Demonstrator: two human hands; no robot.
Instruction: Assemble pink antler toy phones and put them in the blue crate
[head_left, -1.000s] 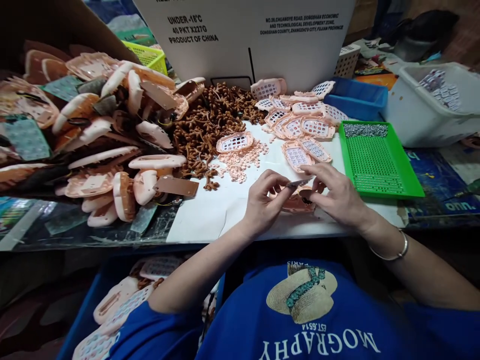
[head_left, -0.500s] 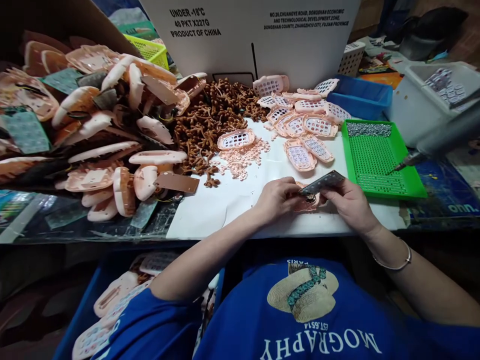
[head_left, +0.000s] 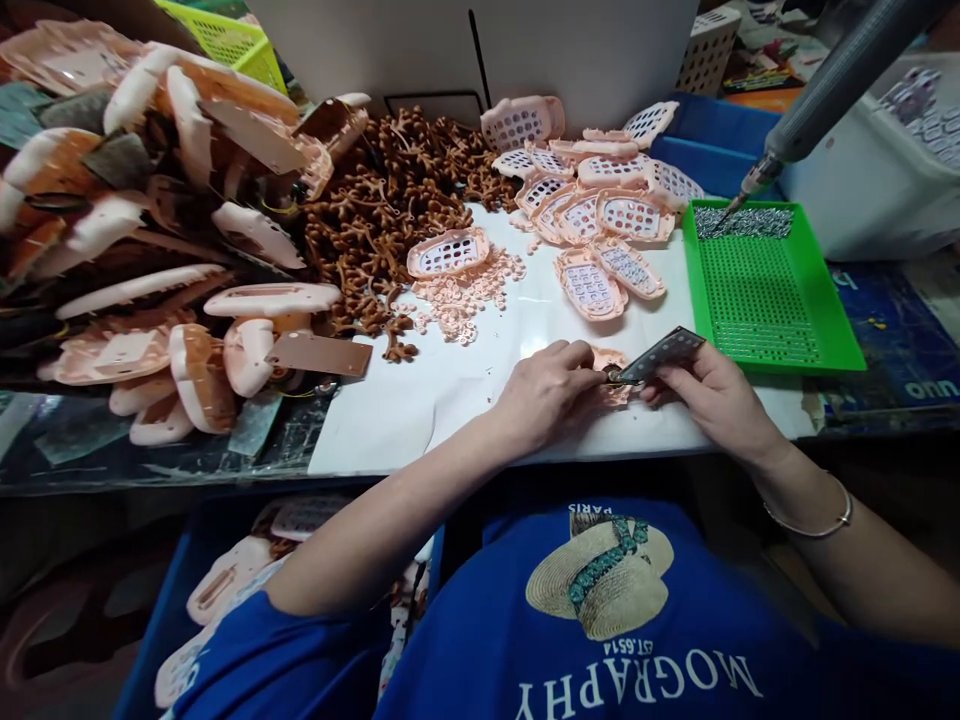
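Note:
My right hand (head_left: 701,390) pinches a dark circuit board (head_left: 664,353) with light round pads, held tilted above a pink plastic shell (head_left: 611,358). My left hand (head_left: 547,388) is closed at the left side of that shell, its fingertips at a small dark round part (head_left: 613,374) near the board's lower end. What exactly the left fingers grip is partly hidden by the hand. The shell lies on the white work sheet (head_left: 390,425) near the table's front edge.
A green tray (head_left: 772,290) holds silvery screws at its back; a hanging electric screwdriver (head_left: 802,115) has its tip over them. Behind my hands lie pink shells with button pads (head_left: 589,285), brown branching parts (head_left: 382,190) and small pink rings (head_left: 465,305). Wired shells (head_left: 199,370) are heaped left.
The screwdriver has swung back, from the tray's middle to over the screws. The board has tilted and shifted slightly right with my right hand. The camera view has tipped downward.

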